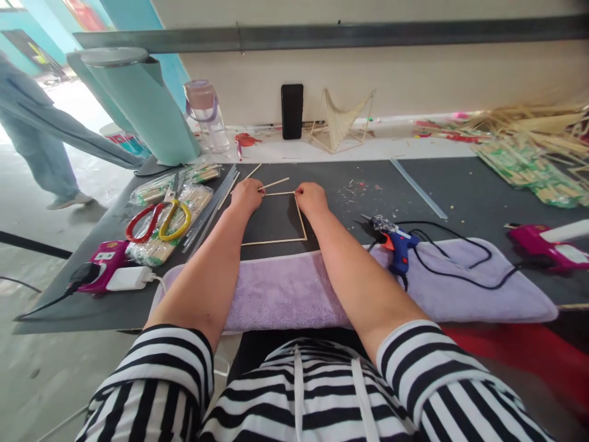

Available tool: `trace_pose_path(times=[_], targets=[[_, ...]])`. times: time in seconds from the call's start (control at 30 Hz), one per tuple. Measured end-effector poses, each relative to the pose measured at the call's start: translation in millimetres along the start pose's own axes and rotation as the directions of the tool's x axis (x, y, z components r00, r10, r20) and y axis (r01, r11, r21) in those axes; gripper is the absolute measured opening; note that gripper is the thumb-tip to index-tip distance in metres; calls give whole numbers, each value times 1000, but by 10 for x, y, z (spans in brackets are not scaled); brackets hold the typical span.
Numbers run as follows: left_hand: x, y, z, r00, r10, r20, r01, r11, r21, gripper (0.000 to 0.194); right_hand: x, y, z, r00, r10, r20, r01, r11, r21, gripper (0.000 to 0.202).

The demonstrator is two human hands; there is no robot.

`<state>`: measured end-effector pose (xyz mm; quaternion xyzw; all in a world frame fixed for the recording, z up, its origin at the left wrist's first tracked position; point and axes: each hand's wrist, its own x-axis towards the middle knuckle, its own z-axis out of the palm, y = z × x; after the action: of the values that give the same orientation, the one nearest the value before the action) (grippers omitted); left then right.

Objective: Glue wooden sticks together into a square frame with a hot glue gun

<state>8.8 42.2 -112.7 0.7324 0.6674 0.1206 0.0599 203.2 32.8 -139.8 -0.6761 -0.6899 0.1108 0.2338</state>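
Both hands, left (pixel 246 195) and right (pixel 311 197), pinch sticks at the frame (pixel 276 218) top corners on the worktop (pixel 460 190); joining step, requiring steady alignment.

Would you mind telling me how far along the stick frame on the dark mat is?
Done: the near and right sides of the stick frame lie joined at a corner. In hand: the left hand and right hand pinch the far stick at each end. Left: the frame's left side is not visible, a loose stick lies beside it, and the glue gun rests on the towel.

left hand (pixel 246 195), right hand (pixel 311 197), both pinching
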Motion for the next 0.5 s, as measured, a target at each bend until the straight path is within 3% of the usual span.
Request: trace_pose_path(times=[0.5], targets=[[49,-59,95,999,13,-39,-14,999,-44,20,-10,20,6,1000,-24,2,24,1000,-14,26]])
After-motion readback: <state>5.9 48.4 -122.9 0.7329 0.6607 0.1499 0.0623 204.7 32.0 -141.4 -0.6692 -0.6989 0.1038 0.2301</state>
